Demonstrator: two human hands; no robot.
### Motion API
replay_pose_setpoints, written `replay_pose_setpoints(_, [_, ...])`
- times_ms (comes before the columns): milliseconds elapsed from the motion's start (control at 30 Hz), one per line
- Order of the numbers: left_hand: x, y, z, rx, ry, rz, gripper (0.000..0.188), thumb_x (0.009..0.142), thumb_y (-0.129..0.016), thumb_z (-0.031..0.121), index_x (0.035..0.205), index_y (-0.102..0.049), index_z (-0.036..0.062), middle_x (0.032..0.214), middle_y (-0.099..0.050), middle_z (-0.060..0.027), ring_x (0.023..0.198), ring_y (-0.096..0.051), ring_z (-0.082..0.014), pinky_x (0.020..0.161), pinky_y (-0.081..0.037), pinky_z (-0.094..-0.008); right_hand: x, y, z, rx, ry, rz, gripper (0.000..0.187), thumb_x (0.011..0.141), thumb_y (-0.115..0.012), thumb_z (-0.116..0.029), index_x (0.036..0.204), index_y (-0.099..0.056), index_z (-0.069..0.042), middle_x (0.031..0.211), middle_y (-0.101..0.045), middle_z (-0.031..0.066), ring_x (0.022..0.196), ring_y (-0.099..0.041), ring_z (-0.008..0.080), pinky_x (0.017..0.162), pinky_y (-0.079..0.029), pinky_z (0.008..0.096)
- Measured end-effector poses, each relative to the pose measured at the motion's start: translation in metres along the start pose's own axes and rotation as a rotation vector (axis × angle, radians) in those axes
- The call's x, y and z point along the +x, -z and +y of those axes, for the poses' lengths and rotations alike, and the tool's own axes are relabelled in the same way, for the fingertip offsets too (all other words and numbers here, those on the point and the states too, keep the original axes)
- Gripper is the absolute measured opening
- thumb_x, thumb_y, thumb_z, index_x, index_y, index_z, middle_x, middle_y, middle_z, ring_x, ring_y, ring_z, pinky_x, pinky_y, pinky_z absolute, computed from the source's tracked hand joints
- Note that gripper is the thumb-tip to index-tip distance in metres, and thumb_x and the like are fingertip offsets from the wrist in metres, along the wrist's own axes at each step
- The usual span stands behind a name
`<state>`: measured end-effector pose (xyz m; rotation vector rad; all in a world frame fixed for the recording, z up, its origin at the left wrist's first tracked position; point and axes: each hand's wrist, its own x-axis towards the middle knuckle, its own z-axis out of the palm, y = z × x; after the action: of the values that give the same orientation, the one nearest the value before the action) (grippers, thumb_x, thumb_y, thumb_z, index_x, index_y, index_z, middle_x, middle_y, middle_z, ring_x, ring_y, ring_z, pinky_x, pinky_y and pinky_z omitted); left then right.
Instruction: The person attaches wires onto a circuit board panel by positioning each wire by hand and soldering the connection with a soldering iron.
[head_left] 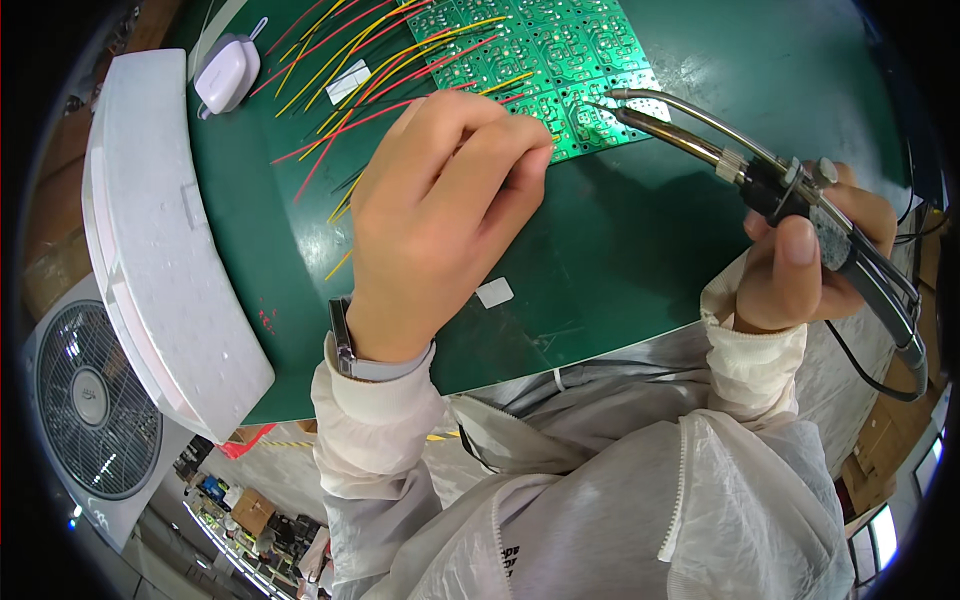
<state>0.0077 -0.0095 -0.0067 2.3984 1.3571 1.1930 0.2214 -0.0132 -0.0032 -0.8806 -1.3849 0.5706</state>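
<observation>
My right hand [815, 255] grips a soldering iron [690, 145] that has a thin curved metal tube fixed alongside it. The iron's tip points left, over the lower right part of a green circuit board panel [600, 50]. At the panel's lower edge is my left hand [445, 200], its fingers bent and pressed together. Whatever it pinches is hidden behind the fingers. Red, yellow and black wires [370, 75] fan out leftward from the board, and some pass under my left hand. Several wire ends sit on the board's pads.
A green mat [600, 260] covers the table. Along its left edge stands a long white foam block [150, 230], with a small lilac case [230, 75] nearby. Small white pieces [494, 292] lie on the mat. A fan [95, 400] stands beyond the foam.
</observation>
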Motion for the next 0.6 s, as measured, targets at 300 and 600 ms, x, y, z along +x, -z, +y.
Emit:
replay_pose_setpoints(300, [-0.002, -0.002, -0.003, -0.004, -0.01, 0.001, 0.016, 0.064, -0.067, -0.005, 0.074, -0.06, 0.004, 0.074, -0.055, -0.0031, 0.059, -0.05, -0.0105, 0.046, -0.04, -0.0197, 0.003, -0.008, -0.003, -0.175, 0.078, -0.043, 0.026, 0.068, -0.059, -0.018, 0.079, -0.047, 0.002, 0.048, -0.049, 0.0095, 0.036, -0.043, 0.01, 0.041, -0.039, 0.0191])
replay_pose_setpoints(600, [0.0, -0.001, -0.001, -0.047, 0.026, -0.009, 0.018, 0.062, -0.066, -0.007, 0.075, -0.06, 0.0034, 0.074, -0.056, -0.0034, 0.057, -0.047, -0.0096, 0.048, -0.039, -0.0191, -0.001, -0.004, 0.0, -0.203, 0.09, -0.063, 0.031, 0.067, -0.065, -0.019, 0.076, -0.046, 0.004, 0.053, -0.051, 0.009, 0.042, -0.048, 0.0129, 0.044, -0.04, 0.0212])
